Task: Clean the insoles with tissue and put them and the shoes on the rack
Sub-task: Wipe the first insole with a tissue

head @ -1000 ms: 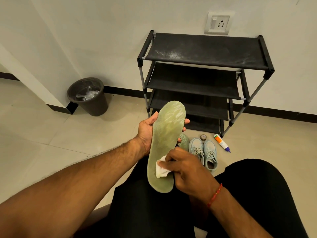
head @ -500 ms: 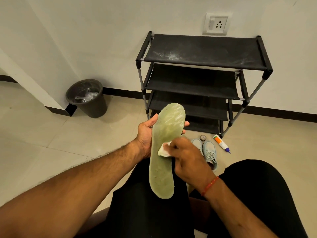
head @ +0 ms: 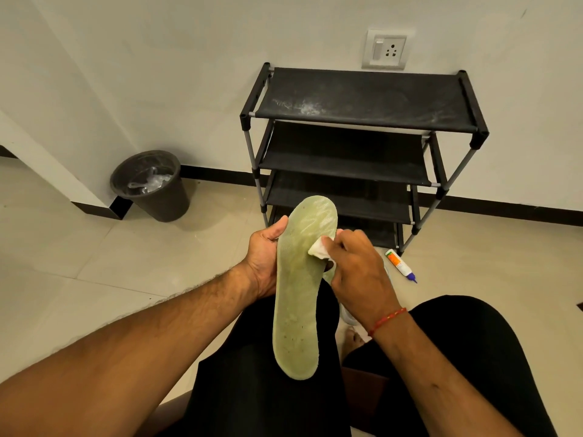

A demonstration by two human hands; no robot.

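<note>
Facing a black rack (head: 362, 99) against the wall, with a bin (head: 151, 187) off to its left. Holding a green insole (head: 299, 294) above the lap, left hand (head: 265, 257) curled round its edge. With the right hand (head: 356, 269), pinching a white tissue (head: 318, 249) against the insole's upper part. Near the rack's foot, a tube (head: 400, 264).

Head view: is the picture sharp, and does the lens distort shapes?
Head view: the insole and tissue are sharp, without motion blur; the rack tapers downward and the near forearms look oversized, a wide-angle stretch; light is soft, a faint shadow beside the bin.
</note>
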